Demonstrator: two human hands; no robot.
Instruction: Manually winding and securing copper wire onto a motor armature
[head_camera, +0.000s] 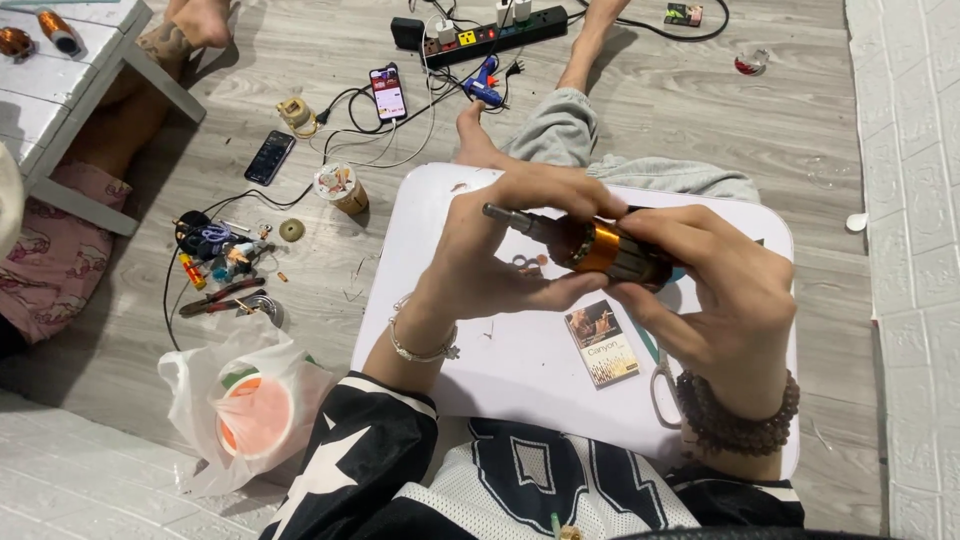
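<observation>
Both my hands hold a motor rotor (590, 246) with copper windings and a steel shaft above a small white lap table (520, 370). My left hand (500, 250) pinches the shaft end between thumb and fingers. Around the rotor's dark body on the right, my right hand (715, 290) is wrapped. A small printed box (601, 343) lies on the table just below the rotor, and small metal washers (527, 262) sit under my left fingers. Scissors (662, 385) lie partly hidden beneath my right wrist.
On the floor to the left are pliers and small tools (225, 280), a cup (341, 188), two phones (388, 92) on cables, and a plastic bag (250, 405). A power strip (495, 35) and glue gun (482, 82) lie ahead. Another person's leg (130, 110) is at far left.
</observation>
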